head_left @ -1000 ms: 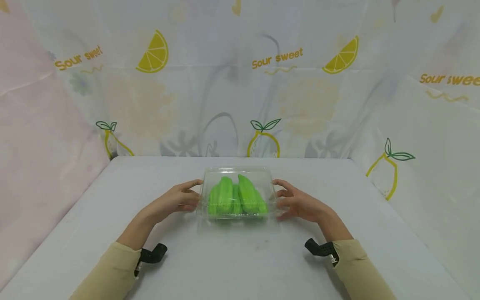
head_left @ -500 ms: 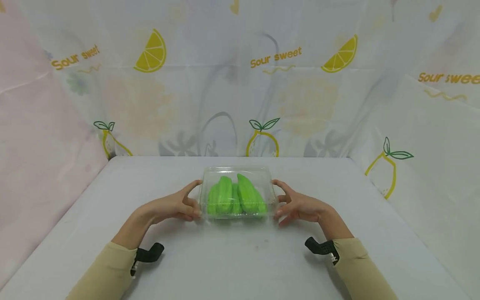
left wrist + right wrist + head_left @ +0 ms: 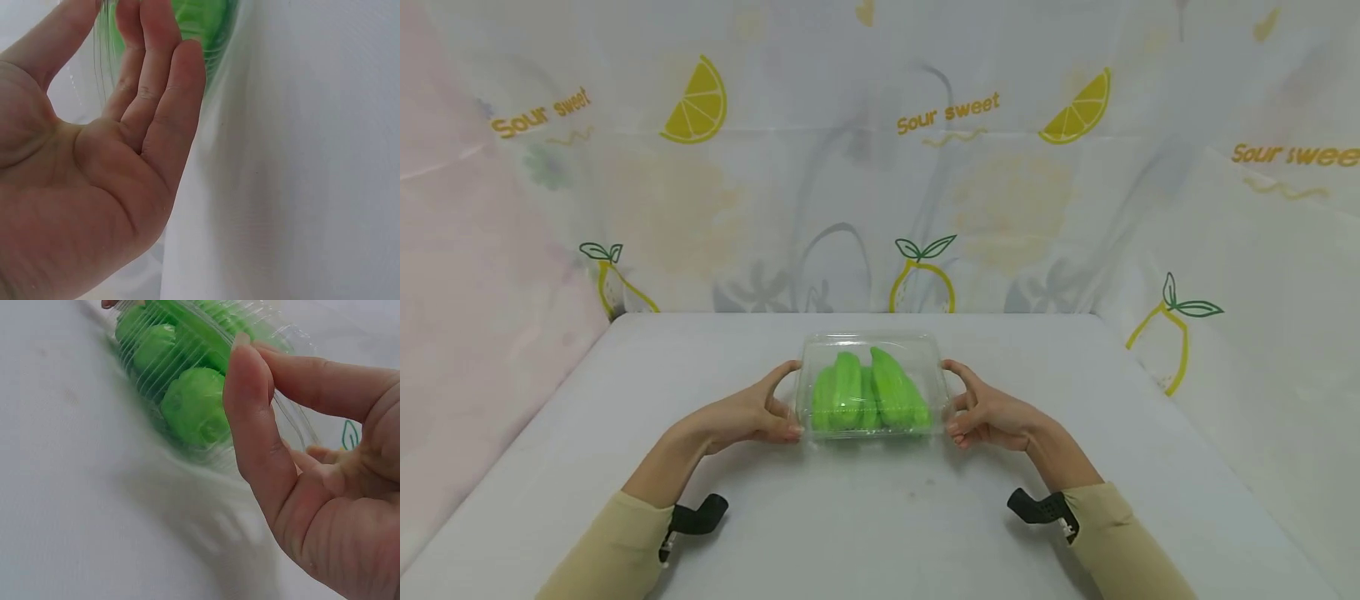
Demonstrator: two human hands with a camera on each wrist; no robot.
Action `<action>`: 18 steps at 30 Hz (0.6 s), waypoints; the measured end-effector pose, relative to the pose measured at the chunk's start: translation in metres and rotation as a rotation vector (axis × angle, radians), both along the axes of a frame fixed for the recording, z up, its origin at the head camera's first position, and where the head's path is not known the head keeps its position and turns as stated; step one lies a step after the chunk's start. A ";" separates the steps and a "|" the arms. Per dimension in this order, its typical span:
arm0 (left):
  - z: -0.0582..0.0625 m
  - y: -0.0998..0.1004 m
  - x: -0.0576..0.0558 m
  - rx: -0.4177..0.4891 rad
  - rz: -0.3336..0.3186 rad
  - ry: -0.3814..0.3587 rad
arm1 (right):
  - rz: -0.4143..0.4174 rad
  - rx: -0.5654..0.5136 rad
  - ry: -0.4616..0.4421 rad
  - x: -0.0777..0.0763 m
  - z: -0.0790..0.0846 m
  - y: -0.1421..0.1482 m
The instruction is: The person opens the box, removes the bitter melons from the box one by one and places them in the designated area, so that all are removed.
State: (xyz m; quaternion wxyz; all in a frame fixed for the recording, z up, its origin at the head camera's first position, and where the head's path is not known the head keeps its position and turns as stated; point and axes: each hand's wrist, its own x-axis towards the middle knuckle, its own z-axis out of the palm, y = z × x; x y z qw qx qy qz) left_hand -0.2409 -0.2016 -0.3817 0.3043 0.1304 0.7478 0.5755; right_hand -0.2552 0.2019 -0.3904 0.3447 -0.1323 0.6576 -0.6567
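A clear plastic box [image 3: 874, 338] with its lid down stands in the middle of the table. Through the plastic show several long, ridged, light green gourds [image 3: 848, 390]. My left hand [image 3: 741, 419] grips the box's left side, one fingertip at the far part of the edge and another at the near corner. In the left wrist view its fingers [image 3: 159, 119] lie along the box wall, their tips partly cut off by the frame. On the opposite side my right hand [image 3: 1000, 418] pinches the rim. The right wrist view shows thumb and finger meeting at the lid's edge, beside the rounded gourd ends [image 3: 197, 406].
A white cloth covers the table [image 3: 880, 525]. Behind it hangs a pale curtain [image 3: 835, 183] printed with lemons and lettering, which also runs along both sides. Black curved wrist mounts [image 3: 700, 514] stick out from the sleeves just above the cloth.
Both hands have drawn their spread fingers in onto the near corners of the box. The whole scene has shifted slightly left in the head view; the box stays put on the cloth.
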 end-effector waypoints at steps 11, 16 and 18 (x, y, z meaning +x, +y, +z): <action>-0.004 0.002 0.005 0.027 0.043 0.020 | -0.029 0.001 0.044 0.004 0.003 0.000; -0.004 0.001 0.006 0.037 0.068 0.037 | -0.030 0.001 0.067 0.006 0.006 -0.001; -0.003 0.000 0.007 0.043 0.072 0.038 | -0.029 0.006 0.073 0.006 0.007 -0.001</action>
